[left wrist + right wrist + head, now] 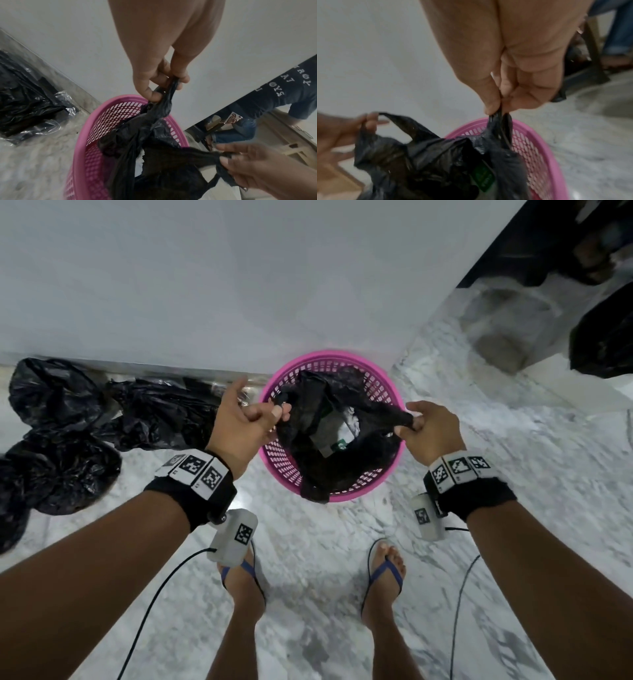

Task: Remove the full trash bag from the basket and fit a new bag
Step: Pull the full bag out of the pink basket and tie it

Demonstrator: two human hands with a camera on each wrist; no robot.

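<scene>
Both hands (239, 422) (430, 429) pinch the black bag's (329, 446) handles over the pink basket (376, 385), apparently lifted.

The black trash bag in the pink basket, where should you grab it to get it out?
By its two handle loops, from above, one on each side. The black trash bag sits in the pink basket; left hand and right hand each pinch a loop there.
</scene>
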